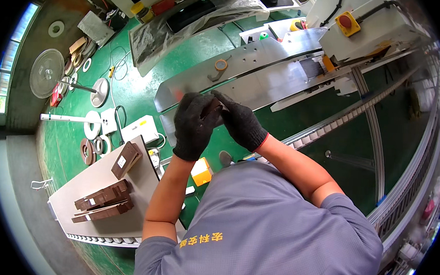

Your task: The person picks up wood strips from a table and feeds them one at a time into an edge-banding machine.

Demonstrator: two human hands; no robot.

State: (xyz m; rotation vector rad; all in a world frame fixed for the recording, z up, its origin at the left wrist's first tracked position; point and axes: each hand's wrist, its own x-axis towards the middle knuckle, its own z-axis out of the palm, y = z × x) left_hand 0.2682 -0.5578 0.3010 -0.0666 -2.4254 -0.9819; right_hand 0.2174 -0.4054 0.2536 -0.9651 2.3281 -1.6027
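Note:
Both my hands wear black knit gloves and meet above the near edge of a steel machine table (252,89). My left hand (192,123) is closed, its fingers curled round a small dark brown piece (211,108). From the other side, the fingers of my right hand (243,123) close against the same piece. The gloves cover most of it, so its full shape and kind are hidden. On the steel just beyond my hands lies an orange-rimmed ring (221,65), with a grey hooked metal part (216,76) beside it.
At left, a grey-topped table (78,190) bears several stacks of brown strips (105,197). Edge-banding rolls (87,150) lie on the green floor. A machine with a red stop button (345,21) stands far right; a roller rail (325,128) runs along my right.

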